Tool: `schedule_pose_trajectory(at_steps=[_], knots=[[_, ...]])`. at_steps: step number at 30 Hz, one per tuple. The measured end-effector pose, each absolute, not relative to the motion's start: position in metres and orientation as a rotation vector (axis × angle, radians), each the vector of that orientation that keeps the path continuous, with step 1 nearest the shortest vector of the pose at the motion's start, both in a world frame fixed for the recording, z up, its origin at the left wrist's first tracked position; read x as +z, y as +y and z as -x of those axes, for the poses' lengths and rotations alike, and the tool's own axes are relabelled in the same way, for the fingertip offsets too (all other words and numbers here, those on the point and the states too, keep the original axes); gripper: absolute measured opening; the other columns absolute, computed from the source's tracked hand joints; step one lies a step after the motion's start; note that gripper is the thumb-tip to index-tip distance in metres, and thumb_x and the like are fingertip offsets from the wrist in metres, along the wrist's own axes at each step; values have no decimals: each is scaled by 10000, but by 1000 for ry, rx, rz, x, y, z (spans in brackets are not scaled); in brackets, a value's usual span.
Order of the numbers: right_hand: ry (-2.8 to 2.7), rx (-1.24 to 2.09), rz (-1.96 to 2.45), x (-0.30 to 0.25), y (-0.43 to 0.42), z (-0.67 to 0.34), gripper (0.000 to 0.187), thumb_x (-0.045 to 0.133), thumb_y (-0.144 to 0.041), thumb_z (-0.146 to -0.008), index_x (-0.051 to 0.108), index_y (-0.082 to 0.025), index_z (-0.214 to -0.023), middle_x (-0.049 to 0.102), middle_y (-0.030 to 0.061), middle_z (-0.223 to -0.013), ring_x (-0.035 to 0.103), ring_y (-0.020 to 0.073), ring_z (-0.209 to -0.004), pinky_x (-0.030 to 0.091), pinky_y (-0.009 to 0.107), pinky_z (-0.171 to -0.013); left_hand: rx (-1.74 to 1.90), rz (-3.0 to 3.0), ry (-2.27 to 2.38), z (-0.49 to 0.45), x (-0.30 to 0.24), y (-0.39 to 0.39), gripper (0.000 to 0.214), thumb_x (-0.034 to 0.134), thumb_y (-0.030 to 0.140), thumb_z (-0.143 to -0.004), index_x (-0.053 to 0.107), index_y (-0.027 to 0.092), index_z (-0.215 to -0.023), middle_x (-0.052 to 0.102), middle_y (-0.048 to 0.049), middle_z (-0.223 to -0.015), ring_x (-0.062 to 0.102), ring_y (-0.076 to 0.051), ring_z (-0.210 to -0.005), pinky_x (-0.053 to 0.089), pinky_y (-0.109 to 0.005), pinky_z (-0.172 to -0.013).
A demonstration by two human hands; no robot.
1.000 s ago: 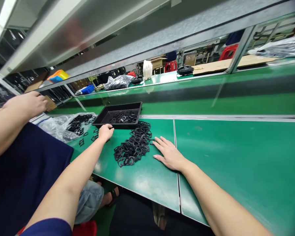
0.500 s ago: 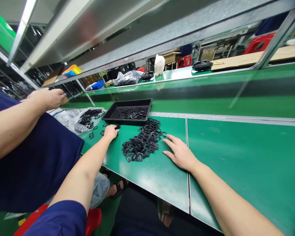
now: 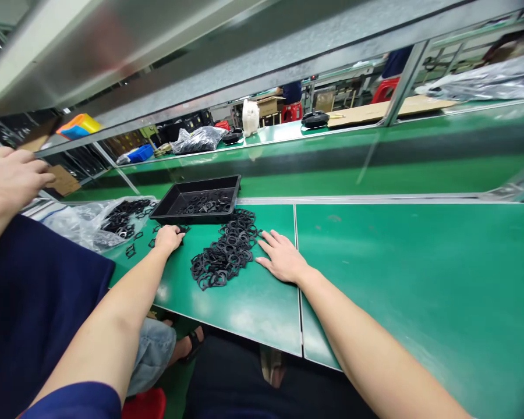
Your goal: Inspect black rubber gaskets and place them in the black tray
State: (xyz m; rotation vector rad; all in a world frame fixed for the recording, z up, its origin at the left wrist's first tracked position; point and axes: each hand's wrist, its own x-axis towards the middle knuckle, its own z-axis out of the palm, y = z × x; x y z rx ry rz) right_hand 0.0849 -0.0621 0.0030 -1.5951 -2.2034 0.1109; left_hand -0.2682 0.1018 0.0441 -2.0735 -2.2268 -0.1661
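Note:
A heap of black plastic ring parts (image 3: 225, 251) lies on the green table (image 3: 410, 267). My right hand (image 3: 280, 256) rests flat and open on the table, fingertips touching the heap's right edge. My left hand (image 3: 168, 237) is curled over a few loose black parts just in front of a black tray (image 3: 171, 205); what its fingers hold is hidden. The tray has several of the same parts inside.
A clear plastic bag (image 3: 76, 224) with more black parts lies left of the tray. A co-worker in dark blue sits at my left, one hand (image 3: 9, 174) raised. Beyond runs a green conveyor belt (image 3: 375, 163), and a far bench carries bags and boxes.
Both hands stay in the same places by the tray and heap; only the camera has swung. The co-worker's hand stays raised at the left.

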Motion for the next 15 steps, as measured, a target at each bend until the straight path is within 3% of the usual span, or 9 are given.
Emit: schedule_pose_trajectory(at_steps=[3, 7, 12, 15], knots=[[-2194, 85, 1574, 8, -63, -86, 430, 477, -457, -877, 575, -178, -1189, 533, 103, -1300, 425, 269, -1224, 308, 419, -1036, -185, 2020, -2293, 266, 49, 99, 304, 539, 460, -774, 683, 207, -859, 678, -115, -889, 617, -278, -884, 476, -362, -769], [-2116, 103, 1682, 14, -66, -91, 214, 495, -306, -882, 641, -189, -985, 655, 82, -1010, 550, 222, -963, 410, 345, -873, -250, 1950, -2341, 265, 55, 95, 352, 509, 521, -766, 670, 220, -852, 685, -107, -872, 619, -288, -873, 474, -372, -752], [-1981, 140, 1845, 16, -69, -99, 345, 467, -207, -867, 534, -137, -1198, 641, 123, -1016, 574, 225, -933, 416, 322, -843, -273, 1943, -2368, 264, 59, 92, 378, 508, 535, -751, 676, 203, -824, 690, -119, -869, 618, -299, -883, 463, -372, -769], [-1867, 196, 1855, 14, -69, -103, 323, 390, -182, -889, 581, -136, -1146, 622, 135, -1028, 580, 216, -959, 419, 305, -855, -345, 1962, -2417, 264, 61, 93, 371, 527, 521, -737, 686, 190, -789, 692, -130, -839, 623, -305, -855, 460, -373, -756]])
